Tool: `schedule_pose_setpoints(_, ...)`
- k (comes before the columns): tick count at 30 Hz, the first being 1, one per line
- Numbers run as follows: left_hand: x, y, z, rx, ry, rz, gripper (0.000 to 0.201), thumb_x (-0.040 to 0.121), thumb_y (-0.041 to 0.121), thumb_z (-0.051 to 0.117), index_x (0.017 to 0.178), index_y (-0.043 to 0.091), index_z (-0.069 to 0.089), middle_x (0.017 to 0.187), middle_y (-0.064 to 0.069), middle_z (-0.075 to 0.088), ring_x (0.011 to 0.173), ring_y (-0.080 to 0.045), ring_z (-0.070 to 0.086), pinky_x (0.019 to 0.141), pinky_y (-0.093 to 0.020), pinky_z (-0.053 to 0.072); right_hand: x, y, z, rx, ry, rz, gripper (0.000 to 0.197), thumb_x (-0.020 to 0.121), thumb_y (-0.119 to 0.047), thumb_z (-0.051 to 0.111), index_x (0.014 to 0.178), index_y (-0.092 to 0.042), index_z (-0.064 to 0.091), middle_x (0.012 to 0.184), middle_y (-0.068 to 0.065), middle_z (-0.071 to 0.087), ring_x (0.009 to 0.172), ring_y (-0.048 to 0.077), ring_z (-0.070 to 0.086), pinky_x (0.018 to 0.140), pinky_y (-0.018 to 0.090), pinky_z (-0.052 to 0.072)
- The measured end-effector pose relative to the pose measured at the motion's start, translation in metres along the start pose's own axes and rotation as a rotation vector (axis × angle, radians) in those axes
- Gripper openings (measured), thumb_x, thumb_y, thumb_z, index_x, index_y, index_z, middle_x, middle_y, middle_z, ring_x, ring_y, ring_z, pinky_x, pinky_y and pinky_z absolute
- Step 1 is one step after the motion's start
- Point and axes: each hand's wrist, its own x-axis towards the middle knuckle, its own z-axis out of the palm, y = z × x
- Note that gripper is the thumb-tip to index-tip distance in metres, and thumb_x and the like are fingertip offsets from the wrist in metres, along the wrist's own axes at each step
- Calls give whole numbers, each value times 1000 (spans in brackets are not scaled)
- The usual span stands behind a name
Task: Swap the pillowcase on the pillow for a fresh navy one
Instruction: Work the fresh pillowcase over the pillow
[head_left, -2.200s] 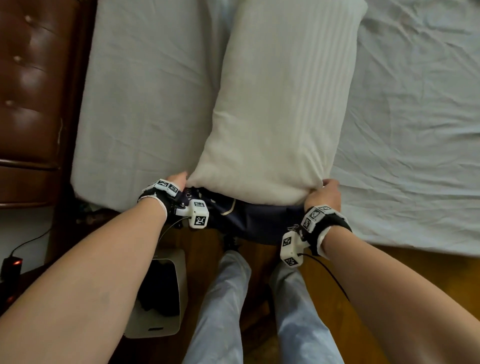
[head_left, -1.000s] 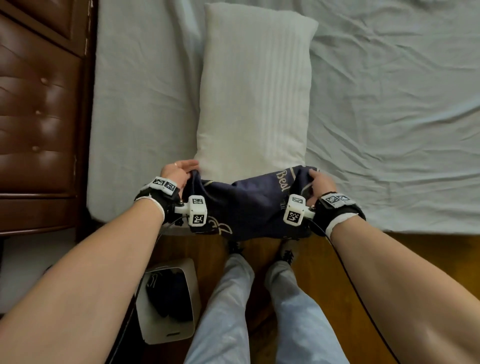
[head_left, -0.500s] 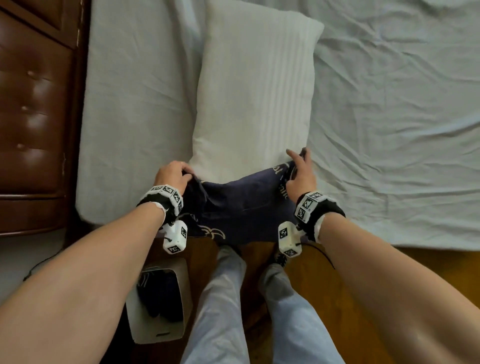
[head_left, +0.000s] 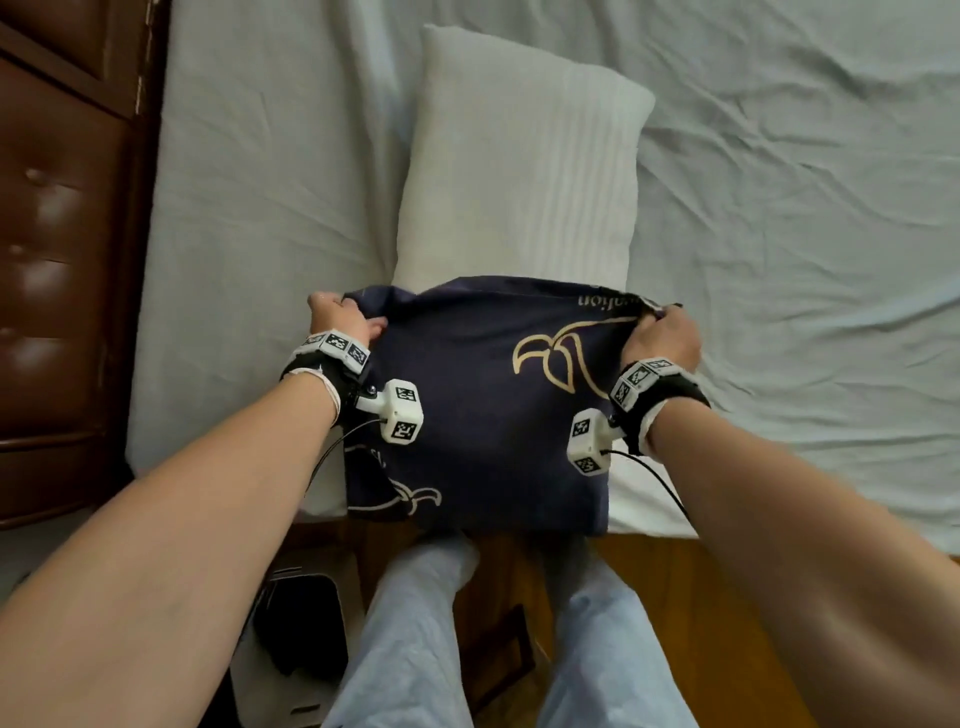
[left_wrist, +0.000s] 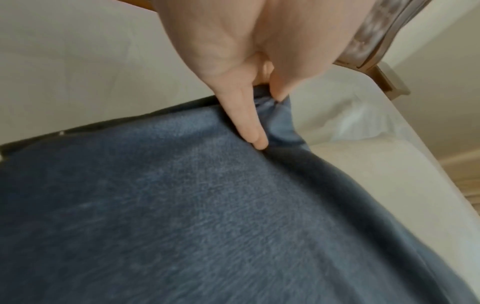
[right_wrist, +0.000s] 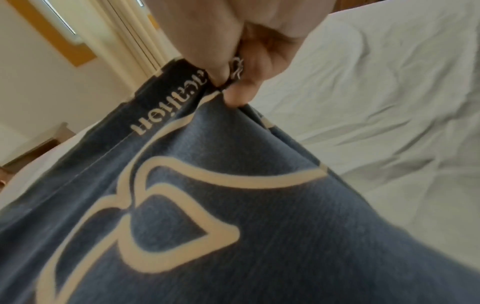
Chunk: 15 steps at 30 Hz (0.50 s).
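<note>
Both hands are on the open end of the pillowcase, one at each corner, so that is where the work stands. Taking things from biggest down: the bed (head_left: 779, 218), with its pale rumpled sheet, carries everything, and I stand at its near edge. On it lies the pillow (head_left: 519, 176), lengthwise away from me, white with faint stripes. The half farther from me is bare, so the old case looks to be off already. The navy pillowcase (head_left: 483, 415), printed with cream leaf outlines and some lettering, covers the half of the pillow nearer to me, and its closed end hangs slightly over the near edge of the bed. Its hem runs across the pillow about midway along.

My left hand (head_left: 337, 325) grips the hem at the left side of the pillow: the wrist view shows the thumb (left_wrist: 246, 119) laid on top and a finger (left_wrist: 279, 86) curled under, with cloth bunched between them. My right hand (head_left: 665, 332) has its fingers (right_wrist: 249, 82) closed in a fist round the hem at the right side of the pillow, cloth gathered inside.

I judge the job roughly half done. What is left is to draw the hem on over the bare half until the far corners are seated, then tidy the opening. The cloth looks snug across the pillow, so pulling unevenly could bunch one side.
</note>
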Motion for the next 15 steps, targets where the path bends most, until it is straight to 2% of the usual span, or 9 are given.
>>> schedule_pose_setpoints(2,-4,3,8,205,-104,153,48,87,-8,43,128,17,40,127,-14,56,90,-21,63,81,-32,51,9,-10,4,142,-79,-53,30,97,-16,45,121,-6,59,125,19,60,116,36,55,86,32,41)
schedule_pose_setpoints(4,-14,2,22,396,-265,260,82,79,-15,48,148,23,29,145,-5,41,124,-20,50,107,-30,40,5,-7,13,253,-250,-173,62,88,-3,51,147,-13,37,150,19,37,136,31,38,100,19,31)
schedule_pose_setpoints(5,-19,0,28,480,-297,286,88,77,-14,51,151,26,25,153,-4,30,134,-21,41,113,-32,34,1,-1,17,264,-301,-222,78,82,2,53,153,-14,25,155,18,26,141,29,30,100,14,25)
schedule_pose_setpoints(6,-25,-1,33,571,-284,314,89,76,-8,57,151,27,27,156,-4,20,136,-22,38,115,-32,31,-2,4,19,266,-309,-243,86,79,4,55,155,-14,20,157,16,23,141,27,29,100,13,24)
schedule_pose_setpoints(8,-32,-2,43,687,-198,332,83,75,6,66,148,29,32,156,-5,12,127,-29,47,110,-33,37,-1,14,23,247,-303,-167,82,77,-3,62,151,-12,28,152,13,34,135,29,41,105,28,35)
schedule_pose_setpoints(9,-35,0,49,718,-167,323,79,77,11,68,147,28,34,156,-7,10,121,-31,52,107,-32,40,1,18,26,220,-327,-116,76,77,-11,66,147,-11,35,146,14,41,129,31,47,105,35,41)
schedule_pose_setpoints(10,-36,2,55,745,-143,321,75,79,15,68,146,26,36,156,-10,10,116,-33,54,106,-31,40,4,20,28,196,-364,-76,70,79,-18,69,142,-11,40,142,14,46,125,32,52,101,39,45)
schedule_pose_setpoints(13,-31,18,64,724,-30,355,56,84,23,68,137,22,50,146,-12,23,108,-32,57,101,-31,42,16,16,35,212,-445,-57,62,83,-34,68,137,-15,45,134,9,55,118,30,57,94,35,45)
schedule_pose_setpoints(15,-23,28,66,621,113,421,40,85,10,61,123,19,61,133,-9,34,99,-30,59,92,-27,44,23,7,37,227,-418,-104,62,82,-38,65,138,-19,45,133,7,57,119,29,57,98,39,47)
